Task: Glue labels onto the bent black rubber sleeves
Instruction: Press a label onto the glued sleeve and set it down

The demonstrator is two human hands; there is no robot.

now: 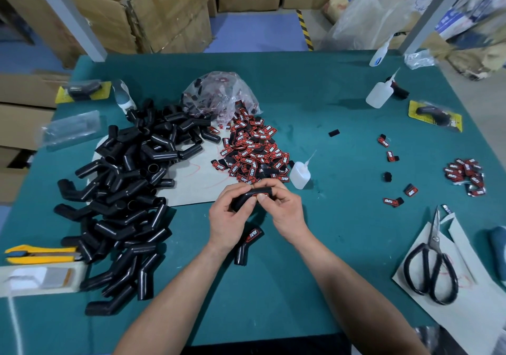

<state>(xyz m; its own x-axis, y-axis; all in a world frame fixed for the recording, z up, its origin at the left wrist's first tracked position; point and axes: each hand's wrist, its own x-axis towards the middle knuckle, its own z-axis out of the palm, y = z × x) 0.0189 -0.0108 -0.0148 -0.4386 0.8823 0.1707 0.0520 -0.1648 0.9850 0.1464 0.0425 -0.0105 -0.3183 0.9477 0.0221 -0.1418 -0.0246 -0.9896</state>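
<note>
A bent black rubber sleeve (250, 196) is held above the green table (315, 245) between both hands. My left hand (228, 218) grips its lower left end. My right hand (284, 208) pinches its right end, thumb pressing a red and black label (262, 196) onto it. Below the hands lies another sleeve (247, 245) with a label stuck on. A big heap of plain black sleeves (128, 190) fills the left side. A pile of loose labels (253, 149) lies beyond the hands, with a small glue bottle (300, 173) beside it.
Scissors (432, 261) lie on paper at the right, and a yellow utility knife (41, 253) at the left edge. More glue bottles (380, 93) stand at the back right. A smaller label pile (465, 175) and scattered labels lie on the right. Cardboard boxes stand behind the table.
</note>
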